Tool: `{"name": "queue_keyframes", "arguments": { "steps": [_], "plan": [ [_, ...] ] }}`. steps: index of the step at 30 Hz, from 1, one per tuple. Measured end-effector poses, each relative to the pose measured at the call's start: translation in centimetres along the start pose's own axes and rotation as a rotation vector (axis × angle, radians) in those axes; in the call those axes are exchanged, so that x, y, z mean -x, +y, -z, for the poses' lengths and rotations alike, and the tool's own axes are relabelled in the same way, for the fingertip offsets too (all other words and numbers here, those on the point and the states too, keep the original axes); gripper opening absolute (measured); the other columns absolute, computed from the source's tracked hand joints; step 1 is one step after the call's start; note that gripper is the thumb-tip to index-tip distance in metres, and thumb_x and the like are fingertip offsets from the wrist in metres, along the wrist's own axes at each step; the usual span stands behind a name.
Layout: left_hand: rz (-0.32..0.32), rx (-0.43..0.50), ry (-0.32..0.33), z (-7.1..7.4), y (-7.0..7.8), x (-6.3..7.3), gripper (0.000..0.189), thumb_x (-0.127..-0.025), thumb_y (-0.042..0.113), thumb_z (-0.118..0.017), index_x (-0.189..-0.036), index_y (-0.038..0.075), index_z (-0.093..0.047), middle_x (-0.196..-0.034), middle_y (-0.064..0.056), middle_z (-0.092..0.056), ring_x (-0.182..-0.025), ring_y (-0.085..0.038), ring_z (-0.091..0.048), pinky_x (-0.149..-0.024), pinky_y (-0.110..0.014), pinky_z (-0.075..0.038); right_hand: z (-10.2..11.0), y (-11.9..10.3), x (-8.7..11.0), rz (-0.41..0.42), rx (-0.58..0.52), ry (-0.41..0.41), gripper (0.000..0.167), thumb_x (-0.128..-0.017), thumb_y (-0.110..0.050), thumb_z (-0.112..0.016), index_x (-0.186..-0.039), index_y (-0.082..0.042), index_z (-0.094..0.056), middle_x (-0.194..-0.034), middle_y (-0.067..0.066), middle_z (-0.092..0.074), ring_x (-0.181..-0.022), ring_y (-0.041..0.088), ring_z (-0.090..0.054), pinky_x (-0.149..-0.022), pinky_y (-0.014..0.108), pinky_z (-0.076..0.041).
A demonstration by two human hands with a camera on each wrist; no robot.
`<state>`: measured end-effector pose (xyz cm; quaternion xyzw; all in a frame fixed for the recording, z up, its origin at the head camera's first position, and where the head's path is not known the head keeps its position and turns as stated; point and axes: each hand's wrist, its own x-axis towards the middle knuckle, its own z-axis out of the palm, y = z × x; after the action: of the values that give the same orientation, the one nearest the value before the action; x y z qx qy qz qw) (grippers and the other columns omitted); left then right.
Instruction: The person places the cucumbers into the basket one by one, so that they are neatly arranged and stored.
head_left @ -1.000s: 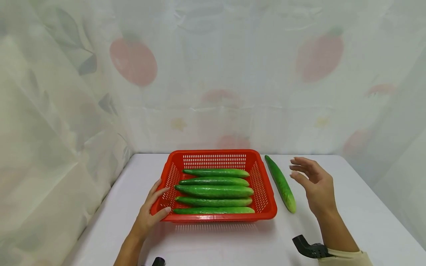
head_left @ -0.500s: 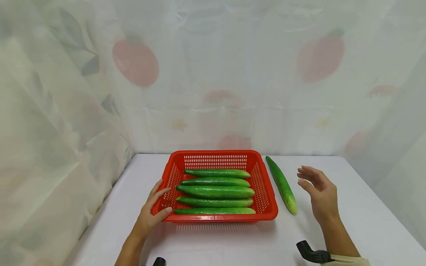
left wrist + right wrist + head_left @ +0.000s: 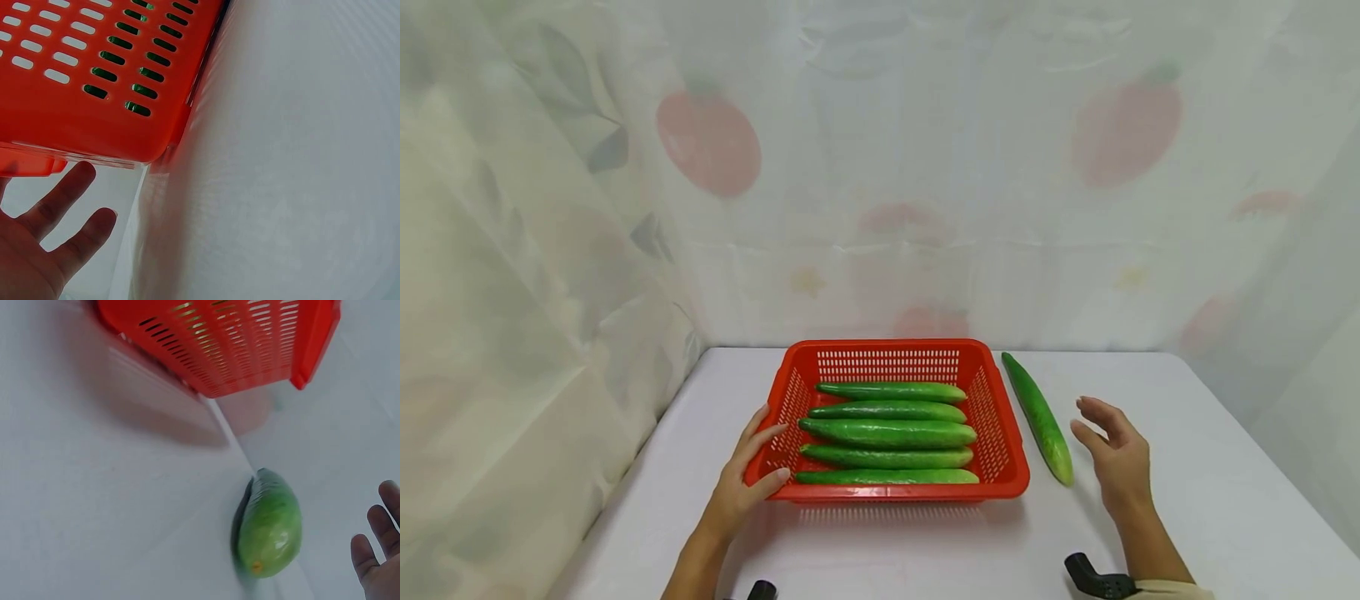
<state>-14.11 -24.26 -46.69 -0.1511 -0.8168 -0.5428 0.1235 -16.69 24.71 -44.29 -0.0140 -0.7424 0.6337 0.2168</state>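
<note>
A red plastic basket (image 3: 1007, 467) with slotted walls holds several green cucumbers (image 3: 887, 433) lying side by side. At its left front corner my left hand (image 3: 736, 483) grips the rim, thumb and a finger reaching over the edge; in the left wrist view two fingers (image 3: 90, 240) stay spread outside the wall. Another cucumber (image 3: 1037, 421) lies slantwise on the table right of the basket, its pale end toward me. Just right of it is my right hand (image 3: 1120, 467), holding nothing, thumb and fingers loosely bent and apart. The right wrist view shows this cucumber (image 3: 272, 525) end-on beside the fingers.
The white table (image 3: 895, 554) reaches back to a pale curtain (image 3: 880, 167) printed with fruit. More pale sheeting (image 3: 497, 333) stands along the left side. A black wrist device (image 3: 1097, 575) sits on the right forearm.
The right hand has come down and nearer to me beside the loose cucumber, its fingers still apart. The left hand keeps its place on the basket. The whole view has shifted slightly.
</note>
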Motion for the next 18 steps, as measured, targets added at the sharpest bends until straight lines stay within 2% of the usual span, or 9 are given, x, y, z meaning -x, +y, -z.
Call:
{"name": "queue_keyframes", "arguments": {
  "steps": [7, 12, 15, 18],
  "plan": [
    [0.002, 0.014, 0.001, -0.1, 0.3, 0.0, 0.053, -0.085, 0.009, -0.064, -0.136, 0.009, -0.053, -0.157, -0.002, -0.019, -0.136, -0.03, -0.025, -0.094, -0.022, -0.037, 0.1, 1.9, 0.4, -0.073, 0.083, 0.021, 0.04, -0.093, -0.013, -0.066, -0.129, -0.001, -0.056, -0.123, 0.0, -0.058, -0.117, 0.021, -0.047, -0.084, 0.012, -0.042],
    [0.006, 0.02, 0.007, -0.1, 0.6, 0.0, 0.052, -0.085, 0.01, -0.063, -0.135, 0.009, -0.054, -0.157, -0.001, -0.02, -0.137, -0.03, -0.024, -0.095, -0.022, -0.036, 0.0, 2.7, 0.6, -0.089, 0.101, 0.005, 0.042, -0.093, -0.014, -0.066, -0.13, 0.001, -0.055, -0.122, -0.001, -0.057, -0.117, 0.02, -0.047, -0.084, 0.012, -0.041],
    [0.005, 0.024, 0.011, 0.0, 0.6, 0.0, 0.051, -0.085, 0.01, -0.063, -0.135, 0.008, -0.054, -0.157, 0.0, -0.02, -0.138, -0.029, -0.024, -0.095, -0.022, -0.036, -0.1, 3.3, 0.7, -0.083, 0.138, -0.033, 0.044, -0.094, -0.015, -0.065, -0.132, 0.001, -0.052, -0.126, 0.007, -0.056, -0.117, 0.02, -0.047, -0.085, 0.01, -0.04],
    [0.003, 0.024, 0.007, -0.1, 0.5, -0.1, 0.051, -0.085, 0.011, -0.064, -0.135, 0.008, -0.054, -0.157, 0.0, -0.02, -0.138, -0.028, -0.024, -0.096, -0.022, -0.035, 0.1, 4.0, 1.0, -0.058, 0.232, -0.074, 0.046, -0.095, -0.018, -0.063, -0.135, 0.001, -0.051, -0.13, 0.016, -0.054, -0.116, 0.017, -0.048, -0.083, 0.008, -0.038]
  ]
}}
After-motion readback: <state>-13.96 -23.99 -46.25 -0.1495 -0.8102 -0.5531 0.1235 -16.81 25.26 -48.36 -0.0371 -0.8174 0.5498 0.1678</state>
